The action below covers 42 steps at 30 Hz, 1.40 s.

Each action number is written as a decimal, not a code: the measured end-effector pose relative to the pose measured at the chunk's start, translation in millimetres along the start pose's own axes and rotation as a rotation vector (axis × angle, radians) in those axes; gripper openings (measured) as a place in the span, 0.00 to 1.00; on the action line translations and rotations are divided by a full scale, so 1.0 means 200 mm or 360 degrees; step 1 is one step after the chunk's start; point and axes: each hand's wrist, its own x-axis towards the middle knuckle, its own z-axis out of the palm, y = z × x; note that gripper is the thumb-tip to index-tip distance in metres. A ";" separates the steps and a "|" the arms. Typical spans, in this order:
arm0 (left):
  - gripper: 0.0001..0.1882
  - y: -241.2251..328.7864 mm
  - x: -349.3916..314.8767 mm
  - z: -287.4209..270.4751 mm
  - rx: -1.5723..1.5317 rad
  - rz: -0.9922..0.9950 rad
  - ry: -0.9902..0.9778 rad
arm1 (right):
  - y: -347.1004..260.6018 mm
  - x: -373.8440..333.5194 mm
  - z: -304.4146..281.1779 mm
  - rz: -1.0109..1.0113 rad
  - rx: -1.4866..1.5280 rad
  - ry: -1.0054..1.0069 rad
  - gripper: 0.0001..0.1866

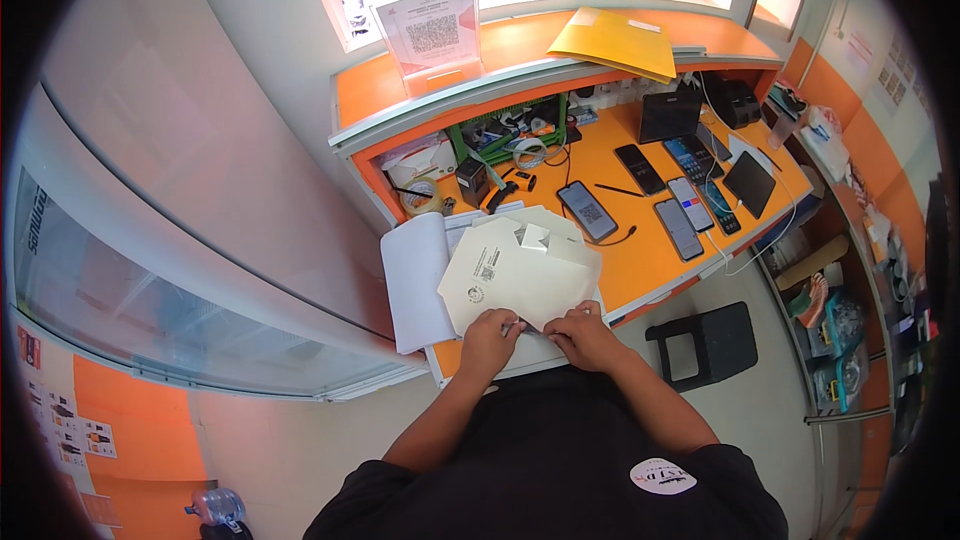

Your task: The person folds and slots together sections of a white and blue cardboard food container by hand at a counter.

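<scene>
A flat cream cardboard piece with angled corners, a small printed code and a raised pale flap lies at the near end of the orange desk. My left hand is closed at its near edge, fingertips pinching the cardboard. Close by on the right, my right hand pinches that same edge with thumb and fingers. A small dark gap or strip shows between the two hands; I cannot make out what it is. Under the cardboard's left side rests an open notebook with white pages.
Several phones, among them one showing a code, lie on the desk with cables. Tape and a green basket stand behind. A yellow envelope tops the ledge. A black stool is at the right.
</scene>
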 end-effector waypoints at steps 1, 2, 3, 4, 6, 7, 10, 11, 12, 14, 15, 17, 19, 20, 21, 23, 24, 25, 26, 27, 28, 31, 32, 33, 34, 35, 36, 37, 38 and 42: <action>0.10 -0.01 0.00 0.00 -0.0024 0.0011 -0.0013 | 0.01 -0.01 0.00 -0.0009 0.0019 0.0009 0.06; 0.10 -0.02 0.01 0.01 -0.0047 0.0022 -0.0026 | 0.01 -0.01 0.00 -0.0017 0.0039 0.0019 0.06; 0.09 -0.01 0.01 0.01 -0.0069 0.0037 -0.0038 | 0.01 -0.01 0.00 -0.0016 0.0017 0.0014 0.06; 0.09 -0.01 0.01 0.00 -0.0079 0.0093 -0.0130 | 0.01 -0.01 0.00 -0.0014 -0.0004 0.0009 0.06; 0.07 0.00 0.00 0.00 -0.0100 0.0207 -0.0312 | 0.01 -0.01 0.00 -0.0019 -0.0038 -0.0003 0.06; 0.07 0.01 0.00 0.00 -0.0071 0.0234 -0.0314 | 0.00 0.00 0.00 -0.0025 -0.0051 -0.0010 0.06; 0.05 0.02 0.01 0.02 0.0041 0.0366 -0.0285 | -0.01 0.01 0.01 -0.0012 -0.0068 -0.0024 0.06; 0.05 0.02 0.01 0.02 0.0096 0.0447 -0.0248 | -0.02 0.01 0.01 -0.0002 -0.0070 -0.0027 0.06; 0.05 0.02 0.02 0.03 0.0151 0.0530 -0.0212 | -0.01 0.01 0.01 -0.0003 -0.0082 -0.0013 0.06; 0.05 0.05 0.01 0.04 0.0162 0.0357 -0.0205 | 0.00 0.01 0.02 -0.0005 -0.0105 0.0016 0.06; 0.05 0.07 0.00 0.05 0.0169 0.0268 -0.0200 | 0.01 0.00 0.02 0.0010 -0.0099 0.0013 0.06; 0.06 0.08 0.02 0.04 0.0191 0.0139 -0.0160 | 0.01 0.01 0.01 0.0036 -0.0086 0.0005 0.06; 0.08 0.08 0.01 0.04 0.0203 0.0090 -0.0107 | 0.03 0.00 0.02 0.0041 -0.0033 0.0027 0.06; 0.09 0.06 0.04 0.03 0.0212 0.0113 -0.0064 | 0.05 0.01 0.02 0.0040 -0.0005 0.0036 0.06; 0.10 0.03 0.03 0.04 0.0206 0.0117 -0.0040 | 0.06 0.00 0.03 0.0020 -0.0071 0.0070 0.06; 0.11 -0.01 0.03 0.07 0.0182 0.0217 -0.0065 | 0.07 -0.01 0.03 0.0027 -0.0140 0.0088 0.07; 0.12 -0.02 0.03 0.09 0.0192 0.0247 -0.0110 | 0.07 -0.03 0.04 0.0034 -0.0112 0.0144 0.07; 0.13 -0.02 0.04 0.06 0.0139 0.0291 -0.0175 | 0.07 -0.02 0.04 0.0072 -0.0059 0.0115 0.08; 0.14 -0.03 0.04 0.05 0.0089 0.0289 -0.0232 | 0.07 -0.01 0.03 0.0057 -0.0075 0.0118 0.07; 0.14 -0.02 0.04 0.03 0.0057 0.0309 -0.0330 | 0.07 -0.02 0.05 0.0071 -0.0031 0.0135 0.07; 0.14 -0.02 0.05 0.01 0.0029 0.0343 -0.0415 | 0.07 -0.02 0.05 0.0074 0.0004 0.0166 0.07; 0.13 -0.07 0.06 -0.01 0.0115 0.0325 -0.0400 | 0.06 -0.03 0.05 0.0090 0.0016 0.0166 0.07; 0.12 -0.08 0.05 -0.01 0.0105 0.0298 -0.0379 | 0.07 -0.03 0.06 0.0088 0.0022 0.0164 0.07; 0.11 -0.07 0.05 -0.02 0.0097 0.0281 -0.0355 | 0.07 -0.03 0.06 0.0083 0.0024 0.0172 0.08; 0.10 -0.06 0.05 -0.03 0.0089 0.0265 -0.0332 | 0.08 -0.03 0.06 0.0078 0.0026 0.0180 0.08; 0.09 -0.05 0.05 -0.03 0.0074 0.0269 -0.0308 | 0.08 -0.03 0.06 0.0084 0.0036 0.0180 0.08; 0.08 -0.04 0.05 -0.02 0.0061 0.0270 -0.0281 | 0.08 -0.03 0.06 0.0086 0.0046 0.0178 0.08; 0.07 -0.03 0.05 -0.02 0.0048 0.0272 -0.0255 | 0.07 -0.03 0.05 0.0089 0.0057 0.0176 0.08; 0.07 -0.01 0.04 -0.01 0.0051 0.0277 -0.0247 | 0.07 -0.03 0.05 0.0080 0.0049 0.0173 0.08; 0.07 0.01 0.03 0.03 0.0095 0.0331 -0.0219 | 0.09 -0.02 0.06 0.0039 0.0008 0.0178 0.08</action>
